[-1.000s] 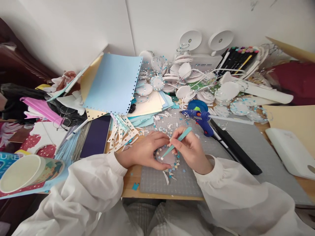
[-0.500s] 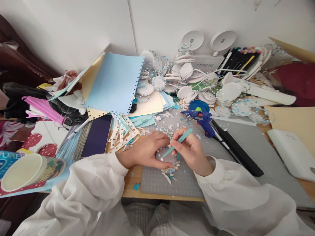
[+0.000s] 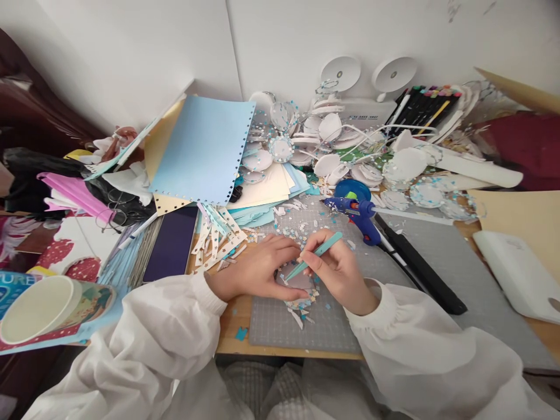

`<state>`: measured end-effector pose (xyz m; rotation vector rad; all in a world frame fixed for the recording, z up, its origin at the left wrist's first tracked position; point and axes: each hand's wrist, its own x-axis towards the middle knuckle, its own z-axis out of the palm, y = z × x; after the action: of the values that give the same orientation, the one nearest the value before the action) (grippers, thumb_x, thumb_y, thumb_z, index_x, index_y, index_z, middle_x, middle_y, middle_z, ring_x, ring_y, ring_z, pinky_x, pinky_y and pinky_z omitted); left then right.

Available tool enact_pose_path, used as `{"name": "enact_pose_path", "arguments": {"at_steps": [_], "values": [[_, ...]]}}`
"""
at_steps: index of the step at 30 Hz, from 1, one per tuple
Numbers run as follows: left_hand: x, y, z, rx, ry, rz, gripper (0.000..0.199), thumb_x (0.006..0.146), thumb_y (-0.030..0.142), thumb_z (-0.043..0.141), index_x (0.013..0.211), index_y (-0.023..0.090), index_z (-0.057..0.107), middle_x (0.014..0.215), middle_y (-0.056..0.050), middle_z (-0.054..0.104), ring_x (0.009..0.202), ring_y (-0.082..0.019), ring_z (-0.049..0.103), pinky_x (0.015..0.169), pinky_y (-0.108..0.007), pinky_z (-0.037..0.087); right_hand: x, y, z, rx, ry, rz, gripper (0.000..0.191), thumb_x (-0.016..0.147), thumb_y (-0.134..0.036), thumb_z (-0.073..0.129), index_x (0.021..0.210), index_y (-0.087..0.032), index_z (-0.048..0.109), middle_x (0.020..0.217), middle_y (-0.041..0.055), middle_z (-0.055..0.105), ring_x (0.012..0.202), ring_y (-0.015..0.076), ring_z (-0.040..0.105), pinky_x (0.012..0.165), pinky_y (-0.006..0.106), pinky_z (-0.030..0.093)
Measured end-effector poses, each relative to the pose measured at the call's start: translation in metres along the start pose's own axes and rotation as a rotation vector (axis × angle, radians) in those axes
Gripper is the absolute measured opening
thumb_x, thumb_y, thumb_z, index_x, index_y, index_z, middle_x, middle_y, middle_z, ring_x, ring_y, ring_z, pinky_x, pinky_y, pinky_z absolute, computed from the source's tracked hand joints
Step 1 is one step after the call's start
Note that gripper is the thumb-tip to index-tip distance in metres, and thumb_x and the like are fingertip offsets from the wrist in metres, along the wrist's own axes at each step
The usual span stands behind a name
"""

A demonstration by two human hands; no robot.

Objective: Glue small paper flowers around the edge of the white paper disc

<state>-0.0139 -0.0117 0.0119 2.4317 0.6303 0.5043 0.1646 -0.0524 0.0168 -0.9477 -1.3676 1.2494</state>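
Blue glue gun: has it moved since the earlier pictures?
No; the blue glue gun shows no visible shift against the grey cutting mat.

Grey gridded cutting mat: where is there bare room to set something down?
The mat looks mostly bare between the long black bar and white plastic case. A smaller gap separates the right hand from that bar. Crowded: left of the blue glue gun, under white and blue paper scraps.
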Motion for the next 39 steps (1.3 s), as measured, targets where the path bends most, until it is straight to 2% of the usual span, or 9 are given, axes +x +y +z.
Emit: {"name": "enact_pose_path", "arguments": {"at_steps": [4, 7, 10, 13, 23, 27, 31, 36, 39], "values": [[0.000, 0.001, -0.001, 0.016, 0.008, -0.008, 0.048, 0.077, 0.061, 0.061, 0.097, 0.017, 0.062, 0.094, -0.009, 0.063, 0.089, -0.026, 0.057, 0.082, -0.034, 0.037, 0.000, 0.000, -0.001, 0.007, 0.067, -0.053, 0.015, 0.086, -0.035, 0.063, 0.084, -0.023, 0.055, 0.074, -0.0010, 0.055, 0.057, 0.0110, 0.055, 0.052, 0.027, 0.051], [0.000, 0.001, -0.001, 0.027, 0.036, -0.047, 0.046, 0.078, 0.060, 0.061, 0.095, 0.017, 0.061, 0.089, -0.008, 0.062, 0.086, -0.024, 0.056, 0.081, -0.034, 0.036, -0.002, 0.000, -0.002, 0.003, 0.102, -0.170, 0.010, 0.087, -0.030, 0.062, 0.085, -0.023, 0.055, 0.074, 0.0003, 0.056, 0.061, 0.0130, 0.056, 0.051, 0.027, 0.048], [0.000, 0.002, -0.001, 0.041, 0.087, -0.101, 0.042, 0.078, 0.057, 0.060, 0.089, 0.017, 0.059, 0.082, -0.005, 0.060, 0.081, -0.022, 0.054, 0.077, -0.033, 0.034, -0.004, 0.000, -0.002, -0.062, 0.087, -0.329, 0.006, 0.087, -0.025, 0.060, 0.084, -0.023, 0.056, 0.073, 0.0021, 0.057, 0.067, 0.0165, 0.058, 0.057, 0.031, 0.049], [0.000, 0.003, -0.001, 0.061, 0.115, -0.126, 0.036, 0.079, 0.053, 0.060, 0.082, 0.017, 0.057, 0.078, -0.004, 0.058, 0.077, -0.021, 0.052, 0.074, -0.032, 0.033, -0.006, -0.001, -0.002, -0.109, 0.053, -0.426, 0.003, 0.086, -0.021, 0.060, 0.086, -0.022, 0.057, 0.074, 0.0030, 0.060, 0.070, 0.0182, 0.060, 0.064, 0.035, 0.051], [0.000, -0.002, -0.002, 0.117, 0.036, -0.077, 0.029, 0.086, 0.043, 0.052, 0.074, 0.017, 0.055, 0.074, -0.003, 0.058, 0.073, -0.018, 0.050, 0.074, -0.032, 0.032, -0.008, 0.001, 0.000, -0.116, -0.021, -0.512, 0.013, 0.083, -0.011, 0.061, 0.089, -0.023, 0.060, 0.075, 0.0026, 0.062, 0.072, 0.0178, 0.063, 0.063, 0.033, 0.051], [-0.001, -0.004, -0.002, 0.132, 0.024, -0.064, 0.032, 0.091, 0.042, 0.049, 0.074, 0.016, 0.056, 0.073, -0.003, 0.058, 0.073, -0.017, 0.051, 0.075, -0.032, 0.032, -0.008, 0.001, 0.000, -0.086, -0.023, -0.499, 0.016, 0.082, -0.008, 0.060, 0.090, -0.022, 0.060, 0.076, 0.0027, 0.062, 0.073, 0.0174, 0.062, 0.064, 0.033, 0.051], [-0.001, -0.005, 0.000, 0.092, 0.042, -0.067, 0.032, 0.094, 0.039, 0.046, 0.075, 0.016, 0.057, 0.074, -0.003, 0.060, 0.074, -0.017, 0.052, 0.077, -0.032, 0.035, -0.007, 0.000, -0.001, -0.035, 0.038, -0.439, 0.012, 0.085, -0.011, 0.060, 0.089, -0.022, 0.059, 0.077, 0.0027, 0.061, 0.072, 0.0161, 0.061, 0.063, 0.031, 0.050], [0.000, -0.007, 0.002, -0.024, 0.134, -0.100, 0.036, 0.097, 0.037, 0.041, 0.073, 0.016, 0.058, 0.073, -0.005, 0.060, 0.073, -0.017, 0.052, 0.072, -0.029, 0.038, -0.002, 0.004, -0.004, 0.124, 0.161, -0.245, 0.004, 0.087, -0.022, 0.062, 0.087, -0.024, 0.058, 0.078, 0.0012, 0.060, 0.066, 0.0130, 0.059, 0.055, 0.026, 0.049], [0.000, -0.007, 0.002, -0.124, 0.187, -0.124, 0.038, 0.096, 0.040, 0.045, 0.072, 0.015, 0.058, 0.073, -0.004, 0.060, 0.072, -0.016, 0.052, 0.069, -0.027, 0.040, 0.003, 0.004, -0.007, 0.213, 0.255, -0.124, 0.012, 0.083, -0.030, 0.068, 0.083, -0.024, 0.058, 0.077, -0.0005, 0.061, 0.061, 0.0115, 0.057, 0.056, 0.027, 0.049]]}}
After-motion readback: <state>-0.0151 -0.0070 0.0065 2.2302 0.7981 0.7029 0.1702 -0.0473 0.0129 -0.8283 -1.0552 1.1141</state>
